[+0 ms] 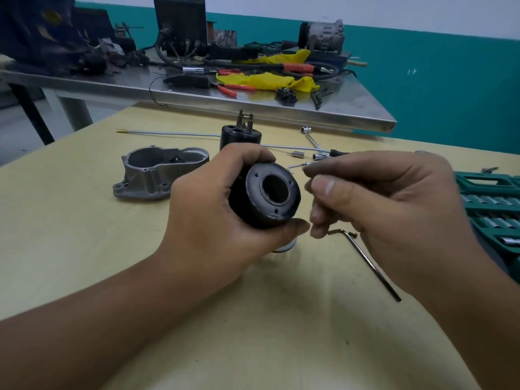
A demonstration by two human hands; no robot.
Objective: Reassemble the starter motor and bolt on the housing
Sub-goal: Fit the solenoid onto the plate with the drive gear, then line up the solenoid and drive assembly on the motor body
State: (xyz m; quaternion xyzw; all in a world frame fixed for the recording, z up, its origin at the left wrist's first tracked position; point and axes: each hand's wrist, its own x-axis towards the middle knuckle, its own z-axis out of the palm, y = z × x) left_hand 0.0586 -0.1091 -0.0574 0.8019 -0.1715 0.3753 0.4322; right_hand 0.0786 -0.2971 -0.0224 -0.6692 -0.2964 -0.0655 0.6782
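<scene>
My left hand [208, 209] grips a black cylindrical motor body [264, 197] above the table, its open round end turned toward me. Just to its right, my right hand [380, 204] hovers with fingers loosely curled and thumb near the fingertips; I cannot tell whether it pinches a small part. The grey cast housing [157, 171] lies on the table to the left. A second black cylinder with two studs [240, 135] stands upright behind my left hand. A bent hex key [365, 260] and a small screw [353, 235] lie under my right hand.
Sockets, a T-handle wrench [309, 136] and long thin rods [168, 133] lie at the back of the yellow table [84, 249]. A green socket case [489, 209] sits at the right edge. Behind stands a cluttered steel bench [309, 108].
</scene>
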